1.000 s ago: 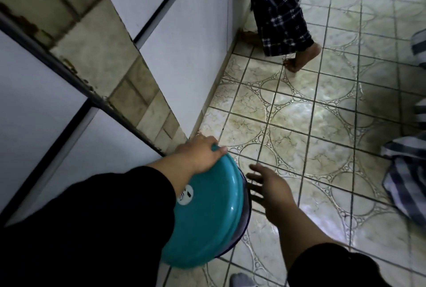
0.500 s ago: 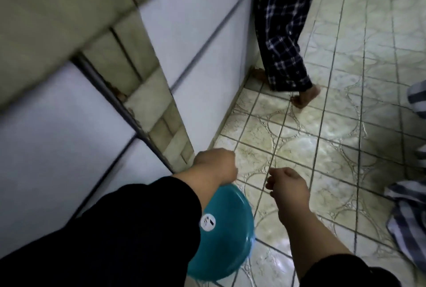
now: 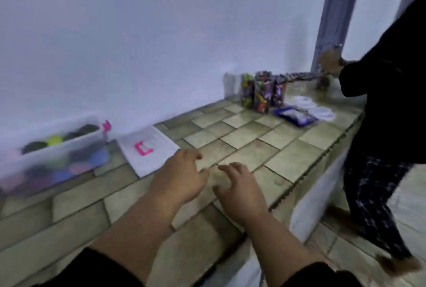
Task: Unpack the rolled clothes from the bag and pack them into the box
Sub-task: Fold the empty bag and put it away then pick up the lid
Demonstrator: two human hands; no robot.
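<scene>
A clear plastic box sits at the left on the tiled counter, against the wall. Blurred rolled clothes in dark, yellow-green, blue and pink show inside it. Its white lid with a pink clip lies flat just to its right. My left hand and my right hand hover side by side over the counter's middle, fingers loosely curled, both holding nothing. No bag is in view.
Jars of wrapped sweets, round white lids and a blue packet stand at the counter's far right. A person in a dark top and checked trousers stands at the right end, hand at the jars. The counter's front edge drops to tiled floor.
My view has swung up from the floor to the counter. The teal round thing my left hand held is out of view, and both hands now hover over the tiles holding nothing.
</scene>
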